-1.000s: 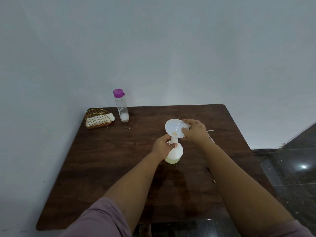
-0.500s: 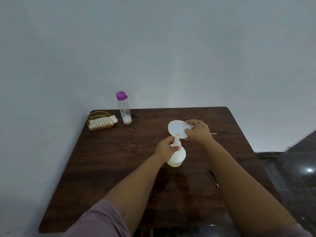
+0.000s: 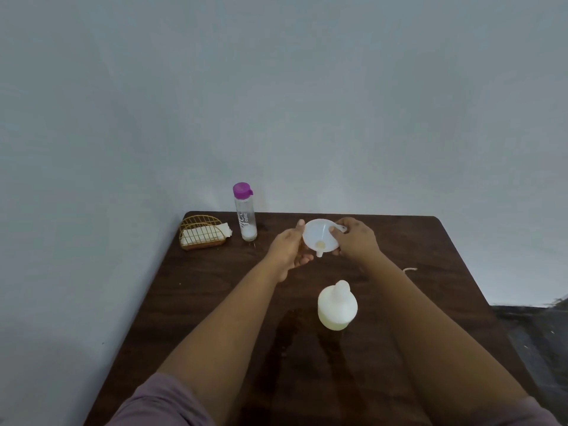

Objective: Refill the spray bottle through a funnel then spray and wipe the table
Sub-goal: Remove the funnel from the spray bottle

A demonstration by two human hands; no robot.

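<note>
My right hand (image 3: pixel 356 241) pinches the rim tab of a white funnel (image 3: pixel 319 236), which hangs tilted in the air over the table's far middle. On the funnel's left side my left hand (image 3: pixel 289 250) cups it, thumb at the rim and fingers curled beneath the spout. Nearer to me, the white spray bottle (image 3: pixel 337 305) stands upright on the dark wooden table (image 3: pixel 215 302). It holds pale liquid, its neck is uncapped, and neither hand touches it. A thin white tube (image 3: pixel 410 269) pokes out from behind my right forearm.
A clear bottle with a purple cap (image 3: pixel 244 213) stands at the back left with a little white liquid in its bottom. Beside it, a gold wire basket (image 3: pixel 201 236) holds a folded white cloth. Walls close the back and left; dark floor (image 3: pixel 538 333) lies right.
The funnel has come up out of the spray bottle's neck and moved away from me. My left hand has let go of the bottle and gone to the funnel.
</note>
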